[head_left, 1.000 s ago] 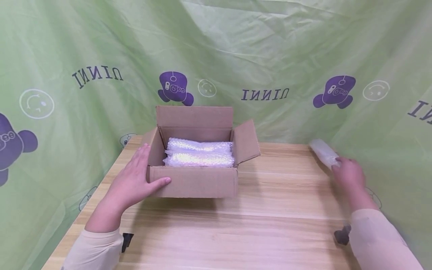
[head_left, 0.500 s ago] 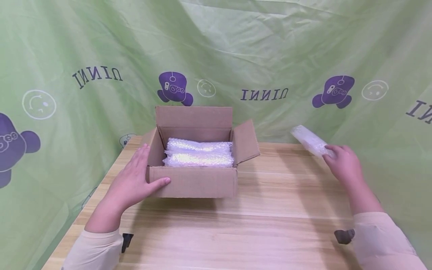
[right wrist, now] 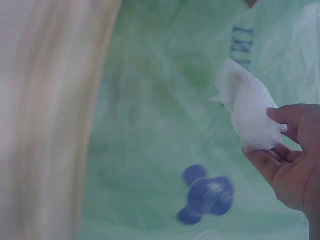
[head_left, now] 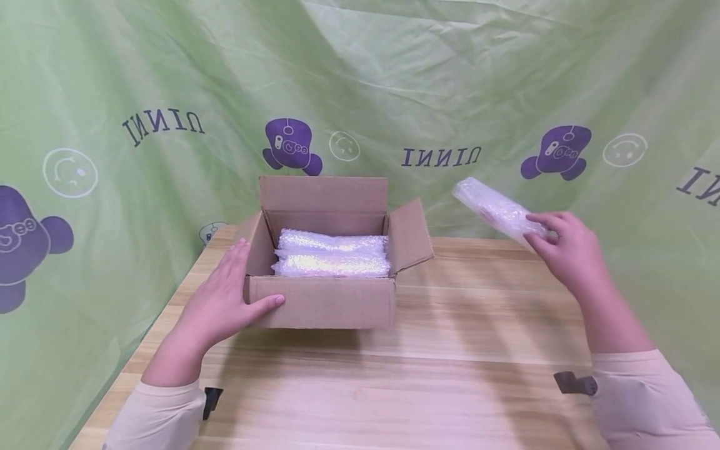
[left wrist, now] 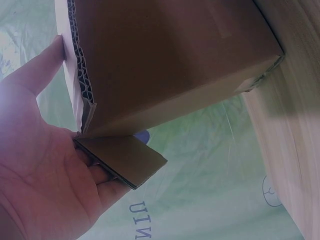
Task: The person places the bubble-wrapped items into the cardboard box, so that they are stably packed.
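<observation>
An open cardboard box (head_left: pixel 323 303) stands on the table with two bubble-wrapped bundles (head_left: pixel 332 264) lying side by side inside. My left hand (head_left: pixel 222 300) rests at the box's front left corner, its fingers extended along the left flap and its thumb on the front flap. In the left wrist view, the fingers lie against the small flap (left wrist: pixel 122 157). Off to the right, my right hand (head_left: pixel 570 256) pinches one end of another bubble-wrapped bundle (head_left: pixel 492 206), holding it tilted above the table. What the wrap covers cannot be made out.
A light wood table (head_left: pixel 360 387) carries the box. Behind it and at both sides hangs a green printed curtain (head_left: pixel 450 81). The box's right flap (head_left: pixel 412 236) sticks outward on the side toward the held bundle, and its back flap (head_left: pixel 324 195) stands up.
My right hand has lifted the bubble-wrapped bundle from the table's far right and carried it up and leftward, nearer the box. The left hand and box have stayed put.
</observation>
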`<action>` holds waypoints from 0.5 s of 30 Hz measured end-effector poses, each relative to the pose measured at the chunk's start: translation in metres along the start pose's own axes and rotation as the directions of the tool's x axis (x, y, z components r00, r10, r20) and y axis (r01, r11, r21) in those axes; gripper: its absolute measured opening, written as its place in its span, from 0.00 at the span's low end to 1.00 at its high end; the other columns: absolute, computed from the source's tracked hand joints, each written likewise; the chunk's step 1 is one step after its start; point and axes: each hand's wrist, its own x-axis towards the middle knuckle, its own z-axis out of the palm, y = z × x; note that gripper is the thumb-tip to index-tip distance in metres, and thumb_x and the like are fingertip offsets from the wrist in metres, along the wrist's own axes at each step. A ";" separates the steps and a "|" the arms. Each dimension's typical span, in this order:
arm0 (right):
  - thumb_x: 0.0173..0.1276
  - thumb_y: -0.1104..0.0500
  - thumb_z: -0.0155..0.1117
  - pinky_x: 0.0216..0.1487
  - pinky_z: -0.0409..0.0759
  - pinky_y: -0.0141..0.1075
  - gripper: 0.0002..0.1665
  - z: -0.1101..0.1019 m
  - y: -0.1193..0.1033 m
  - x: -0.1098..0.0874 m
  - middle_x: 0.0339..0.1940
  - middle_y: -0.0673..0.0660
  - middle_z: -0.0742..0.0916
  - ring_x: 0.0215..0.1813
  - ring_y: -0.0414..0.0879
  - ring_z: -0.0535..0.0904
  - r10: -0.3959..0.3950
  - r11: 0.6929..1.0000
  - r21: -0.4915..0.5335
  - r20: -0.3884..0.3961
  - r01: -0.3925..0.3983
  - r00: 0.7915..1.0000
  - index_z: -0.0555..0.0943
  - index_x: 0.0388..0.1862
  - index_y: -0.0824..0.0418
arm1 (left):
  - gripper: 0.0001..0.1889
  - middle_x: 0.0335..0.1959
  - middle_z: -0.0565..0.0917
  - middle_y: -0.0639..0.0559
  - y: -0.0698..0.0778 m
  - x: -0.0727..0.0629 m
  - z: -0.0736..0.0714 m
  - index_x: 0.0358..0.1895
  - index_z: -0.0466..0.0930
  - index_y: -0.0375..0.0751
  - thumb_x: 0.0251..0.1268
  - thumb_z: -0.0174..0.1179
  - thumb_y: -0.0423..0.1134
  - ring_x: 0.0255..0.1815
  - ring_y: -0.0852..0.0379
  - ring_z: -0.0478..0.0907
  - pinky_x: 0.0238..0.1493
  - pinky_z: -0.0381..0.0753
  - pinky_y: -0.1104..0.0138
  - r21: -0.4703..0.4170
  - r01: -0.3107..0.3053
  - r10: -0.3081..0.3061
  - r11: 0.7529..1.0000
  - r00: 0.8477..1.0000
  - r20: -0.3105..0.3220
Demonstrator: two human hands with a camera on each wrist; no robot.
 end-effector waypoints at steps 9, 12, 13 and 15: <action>0.69 0.54 0.66 0.43 0.71 0.08 0.21 -0.009 -0.061 0.008 0.55 0.58 0.81 0.50 0.48 0.84 -0.143 0.981 0.122 -0.070 0.151 0.987 0.82 0.59 0.59 | 0.62 0.81 0.40 0.39 0.000 0.000 0.000 0.79 0.32 0.39 0.57 0.54 0.75 0.80 0.38 0.42 0.74 0.53 0.39 0.002 0.001 -0.001 1.000 1.000 -0.002; 0.68 0.57 0.67 0.45 0.73 0.10 0.20 -0.006 -0.080 0.011 0.54 0.56 0.82 0.50 0.42 0.83 -0.184 0.965 0.179 -0.073 0.194 0.980 0.82 0.58 0.58 | 0.62 0.81 0.40 0.39 0.000 0.000 0.000 0.79 0.33 0.38 0.57 0.54 0.75 0.80 0.38 0.42 0.74 0.53 0.39 0.002 0.000 0.000 1.000 1.000 -0.003; 0.67 0.58 0.68 0.46 0.74 0.11 0.20 -0.004 -0.086 0.013 0.54 0.56 0.82 0.50 0.42 0.83 -0.204 0.958 0.193 -0.071 0.214 0.976 0.83 0.58 0.58 | 0.62 0.81 0.41 0.39 0.000 0.000 0.000 0.79 0.33 0.38 0.57 0.54 0.75 0.80 0.38 0.42 0.74 0.53 0.39 0.001 0.000 0.000 1.000 1.000 -0.005; 0.66 0.60 0.68 0.48 0.75 0.13 0.20 0.000 -0.097 0.016 0.54 0.56 0.82 0.51 0.45 0.83 -0.246 0.943 0.215 -0.062 0.253 0.967 0.83 0.58 0.58 | 0.62 0.81 0.41 0.39 0.000 0.000 0.000 0.79 0.33 0.38 0.57 0.55 0.75 0.80 0.38 0.42 0.74 0.53 0.39 0.002 -0.002 0.002 1.000 1.000 -0.008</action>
